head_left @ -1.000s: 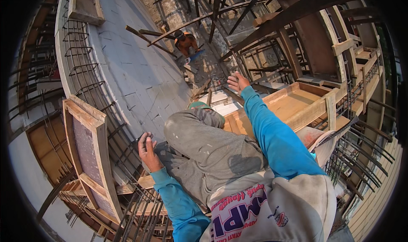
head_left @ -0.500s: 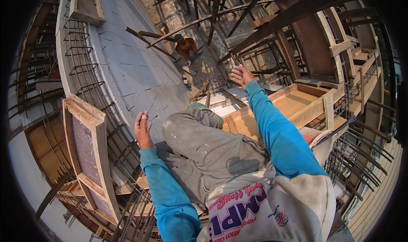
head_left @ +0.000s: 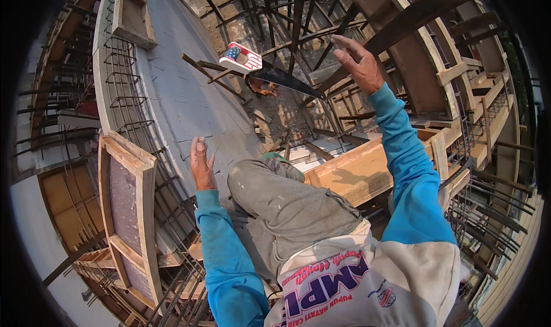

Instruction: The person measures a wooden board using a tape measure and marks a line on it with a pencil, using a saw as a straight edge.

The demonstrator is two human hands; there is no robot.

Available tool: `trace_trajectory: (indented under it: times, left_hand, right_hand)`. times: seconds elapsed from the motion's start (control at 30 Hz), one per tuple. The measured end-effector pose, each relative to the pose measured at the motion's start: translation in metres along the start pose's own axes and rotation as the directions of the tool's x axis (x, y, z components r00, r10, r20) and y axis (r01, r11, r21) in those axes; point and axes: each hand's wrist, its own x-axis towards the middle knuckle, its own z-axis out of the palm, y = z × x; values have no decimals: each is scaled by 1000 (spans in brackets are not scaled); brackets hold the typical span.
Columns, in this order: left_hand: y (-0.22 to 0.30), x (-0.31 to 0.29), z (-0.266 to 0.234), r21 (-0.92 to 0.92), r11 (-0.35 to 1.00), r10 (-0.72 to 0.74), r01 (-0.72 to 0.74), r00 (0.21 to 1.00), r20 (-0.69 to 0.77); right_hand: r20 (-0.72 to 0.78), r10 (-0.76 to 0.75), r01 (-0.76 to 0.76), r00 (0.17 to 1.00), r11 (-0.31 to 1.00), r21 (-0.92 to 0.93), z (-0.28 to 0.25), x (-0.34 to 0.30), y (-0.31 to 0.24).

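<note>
A hand saw [head_left: 287, 82] hangs in the air ahead of me, its dark blade slanting down to the right. Its white, red and blue handle [head_left: 250, 56] is at the left end. My right hand [head_left: 363, 66] reaches out to the right of the saw, open, fingers apart, with a gap between it and the blade. My left hand [head_left: 202, 165] is raised on the near left, open and holding nothing, fingers stretched upward. Behind the saw's handle, far below, a person in orange [head_left: 265, 88] is mostly hidden.
A wooden formwork box [head_left: 359, 166] runs beside my legs on the right. Rebar cages [head_left: 129, 100] line the grey wall [head_left: 186, 80] on the left, next to a framed panel [head_left: 123, 206]. Timber props [head_left: 295, 26] cross the deep drop ahead.
The saw has risen from the person below toward me and now looks much larger. My right hand has lifted and spread its fingers; my left hand has shifted slightly right and up.
</note>
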Motion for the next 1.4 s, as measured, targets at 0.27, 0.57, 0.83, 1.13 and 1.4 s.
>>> trace_trajectory:
  times: [0.27, 0.57, 0.83, 1.13, 1.4]
  left_hand:
    - [85, -53, 70, -238, 935, 300, -264, 945, 131]
    - [13, -143, 14, -301, 936, 218, -183, 972, 84]
    - [-28, -144, -29, -232, 958, 179, -170, 984, 17]
    - [-57, -153, -76, -166, 976, 128, -143, 987, -100]
    - [-48, -148, -125, -134, 980, 136, -149, 986, -101]
  right_hand:
    - [386, -5, -348, 923, 419, 838, 15, 78, -126]
    - [162, 33, -165, 986, 204, 965, 2, -19, -199]
    - [-500, -12, 477, 866, 325, 817, -248, -109, -207]
    - [-927, 369, 581, -66, 770, 265, -495, -248, -38]
    - [-756, 566, 371, -329, 814, 448, -501, -395, 167]
